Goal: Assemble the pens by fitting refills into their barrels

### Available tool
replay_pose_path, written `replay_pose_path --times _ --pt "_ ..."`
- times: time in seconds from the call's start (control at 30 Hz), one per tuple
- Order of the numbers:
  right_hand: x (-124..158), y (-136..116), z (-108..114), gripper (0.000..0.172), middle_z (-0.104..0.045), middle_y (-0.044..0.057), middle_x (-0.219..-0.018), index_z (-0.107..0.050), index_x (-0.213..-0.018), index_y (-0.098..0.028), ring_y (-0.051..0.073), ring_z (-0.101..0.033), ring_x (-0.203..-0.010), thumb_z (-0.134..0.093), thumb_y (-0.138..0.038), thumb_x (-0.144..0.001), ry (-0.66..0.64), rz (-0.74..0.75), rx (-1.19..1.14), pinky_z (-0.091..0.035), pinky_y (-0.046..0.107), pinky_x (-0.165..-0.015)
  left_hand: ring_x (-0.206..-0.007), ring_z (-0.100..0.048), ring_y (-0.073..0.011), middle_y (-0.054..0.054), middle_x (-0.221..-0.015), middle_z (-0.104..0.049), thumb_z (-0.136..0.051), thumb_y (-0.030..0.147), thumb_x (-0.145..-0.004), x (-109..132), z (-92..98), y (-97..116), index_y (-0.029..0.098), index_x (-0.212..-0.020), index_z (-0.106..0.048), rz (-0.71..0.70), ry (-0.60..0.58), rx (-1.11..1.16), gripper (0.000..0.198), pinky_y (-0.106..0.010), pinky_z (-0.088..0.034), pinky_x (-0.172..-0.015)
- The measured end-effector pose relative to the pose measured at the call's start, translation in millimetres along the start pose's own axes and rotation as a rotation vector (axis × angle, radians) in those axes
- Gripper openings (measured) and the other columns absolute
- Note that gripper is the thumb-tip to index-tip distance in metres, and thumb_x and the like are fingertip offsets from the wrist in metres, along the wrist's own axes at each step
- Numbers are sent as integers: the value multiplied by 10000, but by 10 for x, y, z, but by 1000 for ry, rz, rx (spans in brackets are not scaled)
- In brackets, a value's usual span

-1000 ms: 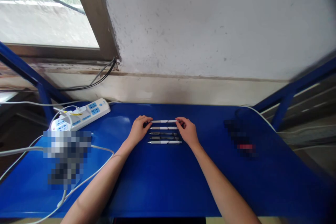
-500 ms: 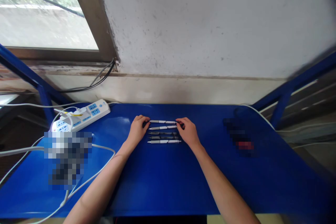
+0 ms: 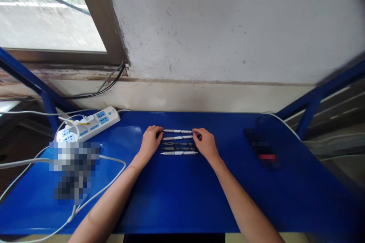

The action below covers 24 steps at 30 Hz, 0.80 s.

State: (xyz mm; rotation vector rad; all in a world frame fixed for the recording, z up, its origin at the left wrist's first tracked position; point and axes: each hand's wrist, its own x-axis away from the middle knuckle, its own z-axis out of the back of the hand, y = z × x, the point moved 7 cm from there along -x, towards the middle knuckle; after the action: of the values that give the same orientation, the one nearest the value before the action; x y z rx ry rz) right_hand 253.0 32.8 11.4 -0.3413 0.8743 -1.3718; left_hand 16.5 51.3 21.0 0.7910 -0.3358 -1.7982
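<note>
Several pens lie in a row of parallel lines across the blue table (image 3: pixel 176 190). My left hand (image 3: pixel 150 142) is closed at the left tip of the farthest white pen (image 3: pixel 177 131), thumb and fingers pinching it. At that pen's other end, my right hand (image 3: pixel 206 143) pinches with its fingers closed. Just nearer is a second white pen (image 3: pixel 177 138), its right end by my right thumb. Two dark pens (image 3: pixel 176 144) follow, and another white pen (image 3: pixel 179 153) is closest to me. Parts of the right-hand fingertips are hidden.
A white power strip (image 3: pixel 94 124) with plugs sits at the back left. White cables (image 3: pixel 121 172) loop over the left side, beside a blurred-out item (image 3: pixel 74 171). Another blurred dark and red item (image 3: pixel 261 148) lies at right. Blue frame bars (image 3: pixel 305 117) and a wall (image 3: pixel 213 45) bound the table.
</note>
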Motion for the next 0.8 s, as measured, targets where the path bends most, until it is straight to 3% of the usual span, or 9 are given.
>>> replay_pose_path --times 0.4,0.63,0.8 --pt "-29 58 3 356 -695 112 -932 -689 -1094 -146 206 -617 -694 -509 -265 -810 1 -90 -18 -513 357 -667 -914 -624 -214 -85 -1011 -687 -539 167 -861 -21 -9 -20 180 -1117 -644 21 6 82 277 -358 -508 -834" --pt "-31 42 33 345 -670 114 -981 -660 -1108 -154 198 -621 -722 -512 -249 -811 6 -65 -70 -512 327 -620 -871 -609 -196 -71 -996 -681 -513 167 -875 -26 17 -16 183 -1089 -641 0 -6 98 250 -323 -486 -775" --pt "-37 -29 46 213 -642 84 -965 -669 -980 -181 178 -615 -736 -524 -223 -830 -31 18 -100 -500 301 -626 -820 -578 -184 -37 -841 -664 -528 248 -894 -20 28 91 196 -900 -669 -71 -83 127 150 -303 -445 -742"
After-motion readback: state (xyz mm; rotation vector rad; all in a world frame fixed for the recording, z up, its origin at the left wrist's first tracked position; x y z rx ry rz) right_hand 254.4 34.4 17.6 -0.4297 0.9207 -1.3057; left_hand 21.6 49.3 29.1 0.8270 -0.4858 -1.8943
